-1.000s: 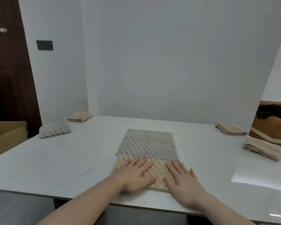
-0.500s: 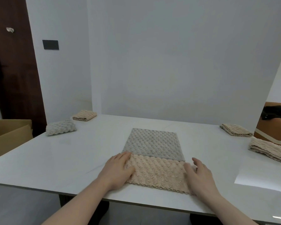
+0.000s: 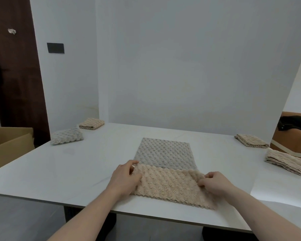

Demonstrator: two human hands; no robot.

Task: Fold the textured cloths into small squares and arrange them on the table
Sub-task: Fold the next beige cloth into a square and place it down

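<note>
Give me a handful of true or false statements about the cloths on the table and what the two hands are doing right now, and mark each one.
1. Both hands grip the beige cloth: the left hand its left end, the right hand its right end. True.
2. The grey cloth lies nearer the person than the beige one. False: it lies beyond it, toward the wall.
3. Two folded cloths sit at the table's right side. True.
4. The table's far left corner holds no cloths. False: a pale folded cloth and a tan folded cloth sit there.
</note>
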